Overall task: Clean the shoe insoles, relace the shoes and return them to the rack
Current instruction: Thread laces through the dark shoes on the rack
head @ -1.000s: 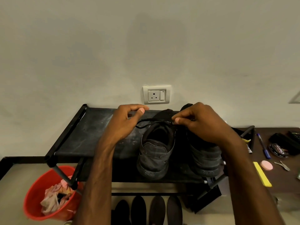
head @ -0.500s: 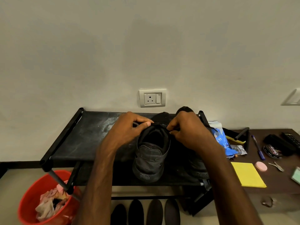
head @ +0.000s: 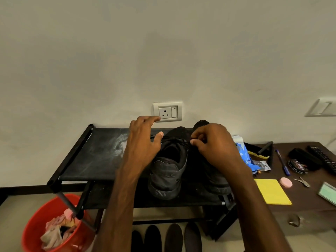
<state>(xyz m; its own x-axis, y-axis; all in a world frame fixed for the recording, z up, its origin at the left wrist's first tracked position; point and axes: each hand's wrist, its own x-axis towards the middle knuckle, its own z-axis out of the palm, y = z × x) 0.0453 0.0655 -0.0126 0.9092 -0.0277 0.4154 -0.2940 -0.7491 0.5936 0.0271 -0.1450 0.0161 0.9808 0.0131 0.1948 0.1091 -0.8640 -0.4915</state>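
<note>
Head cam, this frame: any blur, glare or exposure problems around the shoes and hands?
Head view: dim warm light, the black shoe blends into the black rack, the lace barely reads. Head view: left hand fingertips slightly motion-blurred, right hand sharper. Head view: pale sheen on the rack's top shelf, wide-angle bowing at the edges, red bucket soft.

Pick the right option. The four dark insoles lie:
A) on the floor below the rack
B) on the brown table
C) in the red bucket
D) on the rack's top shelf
A: the four dark insoles lie side by side on the floor under the rack, while the red bucket holds only crumpled cloth.
</note>
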